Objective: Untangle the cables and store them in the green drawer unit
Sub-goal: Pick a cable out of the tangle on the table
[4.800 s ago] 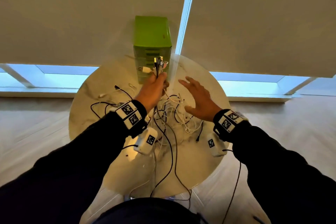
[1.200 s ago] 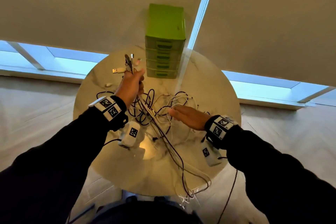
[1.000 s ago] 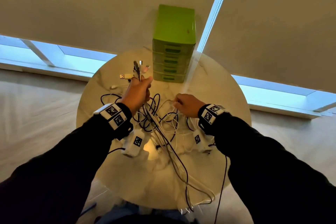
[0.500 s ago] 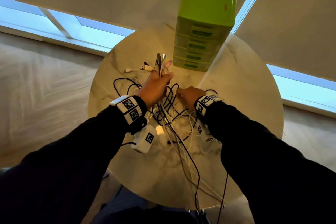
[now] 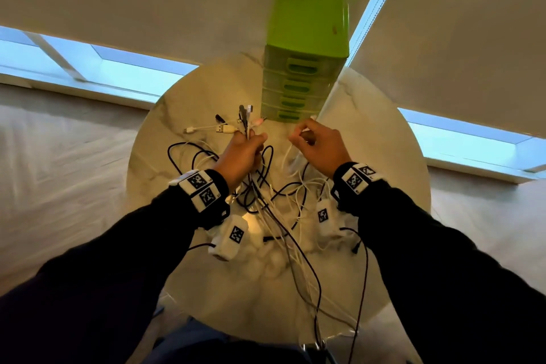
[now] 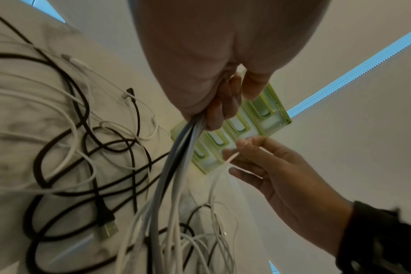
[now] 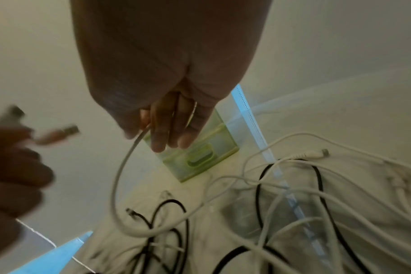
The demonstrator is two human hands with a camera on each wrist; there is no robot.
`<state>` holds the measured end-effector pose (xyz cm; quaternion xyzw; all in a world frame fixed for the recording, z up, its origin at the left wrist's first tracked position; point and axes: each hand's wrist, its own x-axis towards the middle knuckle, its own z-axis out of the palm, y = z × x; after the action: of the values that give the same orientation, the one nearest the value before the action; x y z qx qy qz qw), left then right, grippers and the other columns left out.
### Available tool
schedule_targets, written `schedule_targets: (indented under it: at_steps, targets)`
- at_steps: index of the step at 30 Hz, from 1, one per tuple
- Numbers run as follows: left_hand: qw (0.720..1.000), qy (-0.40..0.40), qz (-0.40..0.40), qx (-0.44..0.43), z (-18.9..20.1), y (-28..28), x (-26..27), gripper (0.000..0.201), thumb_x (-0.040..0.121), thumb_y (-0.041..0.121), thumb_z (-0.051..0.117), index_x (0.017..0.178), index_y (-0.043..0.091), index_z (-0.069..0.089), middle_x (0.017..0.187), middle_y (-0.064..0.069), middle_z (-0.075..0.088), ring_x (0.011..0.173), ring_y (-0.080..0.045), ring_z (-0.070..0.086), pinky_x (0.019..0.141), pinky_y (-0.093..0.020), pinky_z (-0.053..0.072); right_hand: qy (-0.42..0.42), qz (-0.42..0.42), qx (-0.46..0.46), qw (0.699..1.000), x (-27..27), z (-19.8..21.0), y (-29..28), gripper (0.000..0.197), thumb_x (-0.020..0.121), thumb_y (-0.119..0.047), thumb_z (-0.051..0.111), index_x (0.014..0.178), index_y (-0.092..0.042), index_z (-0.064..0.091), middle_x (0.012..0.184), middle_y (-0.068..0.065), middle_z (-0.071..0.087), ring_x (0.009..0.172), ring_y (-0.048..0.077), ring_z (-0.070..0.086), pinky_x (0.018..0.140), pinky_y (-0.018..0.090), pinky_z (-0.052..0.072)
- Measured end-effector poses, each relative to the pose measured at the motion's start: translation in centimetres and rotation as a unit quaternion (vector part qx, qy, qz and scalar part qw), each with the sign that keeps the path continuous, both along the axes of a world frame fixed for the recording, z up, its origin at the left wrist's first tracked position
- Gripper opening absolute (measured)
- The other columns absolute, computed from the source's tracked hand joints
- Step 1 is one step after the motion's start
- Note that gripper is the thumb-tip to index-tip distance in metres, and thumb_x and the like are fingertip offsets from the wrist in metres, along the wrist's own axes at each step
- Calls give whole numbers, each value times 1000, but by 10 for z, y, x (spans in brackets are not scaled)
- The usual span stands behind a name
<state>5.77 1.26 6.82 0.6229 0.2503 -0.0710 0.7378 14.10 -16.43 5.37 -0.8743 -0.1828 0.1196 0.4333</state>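
A green drawer unit point(image 5: 307, 47) stands at the far edge of the round marble table point(image 5: 369, 142), all drawers closed. My left hand point(image 5: 245, 151) grips a bundle of cable ends point(image 5: 246, 118), plugs sticking up above the fist; the bundle point(image 6: 176, 157) hangs down from the fist to the table. My right hand point(image 5: 313, 142), raised in front of the drawer unit's lowest drawers, pinches a single white cable point(image 7: 122, 176) that loops down into the tangle. Black and white cables point(image 5: 274, 201) lie knotted on the table between my wrists.
A white USB cable point(image 5: 206, 128) lies loose left of my left hand. Several cables trail over the table's near edge point(image 5: 313, 304). Roller blinds and low windows stand behind the table. The drawer unit point(image 6: 237, 129) is close in front of both hands.
My right hand has lifted out of the tangle and moved right, now pinching one white cable up near the drawers. The left hand keeps its grip on the bundle.
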Motion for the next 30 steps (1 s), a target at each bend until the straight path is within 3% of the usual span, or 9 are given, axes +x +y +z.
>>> schedule_targets:
  at_steps: [6, 10, 13, 16, 18, 22, 24, 26, 30]
  targets:
    - [992, -4, 13, -123, 2, -22, -8, 23, 102, 21, 35, 79, 22, 42, 57, 10, 30, 50, -8, 21, 55, -28, 15, 32, -28, 141, 989, -67, 49, -4, 26, 100, -11, 55, 116, -23, 37, 94, 3, 74, 77, 16, 73, 72, 34, 61]
    - [977, -71, 24, -200, 13, -38, -21, 14, 80, 31, 55, 84, 18, 50, 64, 5, 33, 61, -11, 29, 60, -31, 22, -14, -18, 101, 995, -98, 55, -3, 13, 100, -15, 55, 109, -19, 45, 88, 1, 74, 74, 14, 71, 69, 31, 58]
    - [979, -120, -34, -162, 17, -45, -28, 30, 83, 41, 67, 83, 15, 54, 71, -2, 42, 64, -13, 41, 62, -31, 31, -63, -20, 79, 995, -110, 56, -2, 5, 100, -14, 55, 104, -15, 52, 87, 0, 73, 75, 9, 68, 66, 17, 52]
    - [981, -137, -93, -98, 24, -54, -36, 39, 101, 44, 53, 101, 5, 55, 76, -1, 58, 67, -9, 56, 63, -21, 43, -95, -16, 64, 993, -118, 57, -2, 8, 101, -12, 53, 108, -14, 56, 92, -4, 72, 74, -4, 64, 67, 7, 45]
    - [983, -130, -103, -74, 28, -56, -39, 37, 105, 41, 44, 91, 9, 55, 68, 6, 58, 62, -3, 56, 61, -16, 44, -106, -17, 52, 993, -121, 57, -4, 9, 100, -10, 54, 108, -13, 58, 93, -5, 70, 72, -8, 61, 68, 5, 44]
    - [988, -122, -94, -34, 25, -56, -41, 47, 102, 58, 43, 94, 15, 62, 67, -2, 38, 57, -13, 36, 59, -31, 33, -133, -2, 26, 991, -122, 56, -6, 8, 99, -13, 57, 102, -14, 63, 90, -2, 71, 73, 5, 63, 68, 11, 47]
    - [989, -116, -90, -17, 22, -55, -43, 40, 99, 63, 39, 120, 39, 63, 78, -13, 42, 65, -27, 41, 67, -40, 44, -136, -5, 18, 991, -123, 55, -5, 5, 98, -15, 59, 99, -14, 64, 82, -5, 67, 69, 2, 61, 64, 10, 44]
    - [990, -117, -74, -14, 23, -53, -44, 32, 98, 64, 36, 119, 55, 58, 83, -10, 43, 73, -25, 46, 78, -40, 47, -124, -16, 14, 992, -126, 53, -5, 7, 98, -20, 59, 97, -14, 62, 76, -9, 63, 65, 1, 58, 60, 11, 41]
    - [991, -124, -27, -47, 33, -48, -35, 31, 106, 50, 32, 119, 40, 58, 76, 7, 43, 68, -9, 40, 65, -27, 35, -69, 2, 1, 998, -135, 45, -18, 22, 103, -31, 49, 90, -14, 55, 68, -5, 58, 61, 10, 54, 60, 26, 41]
